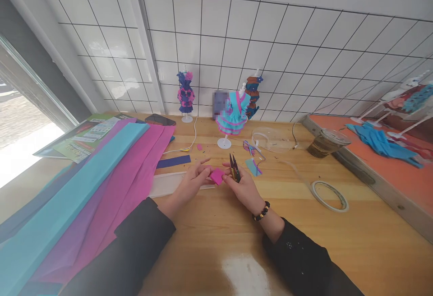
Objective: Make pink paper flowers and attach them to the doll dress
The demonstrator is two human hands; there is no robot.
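In the head view, the pink folded square is held just above the table, between the two hands. The left hand pinches its left edge between thumb and fingers. The right hand has its thumb and a fingertip at the opposite edge while its other fingers clasp a pair of thread snips, blades slightly parted and pointing away from the wearer.

The step in hand looks like folding or lining up this piece, with the snips tucked ready. Any cut would call for the left hand to keep the square steady alone while the right frees its thumb and turns the blades towards it.

As for writing, the green printed packet beyond the turquoise sheet carries a white label and large lettering, too blurred to read. The panel behind the ruffled miniature dress is pixelated. I can make out no brand.
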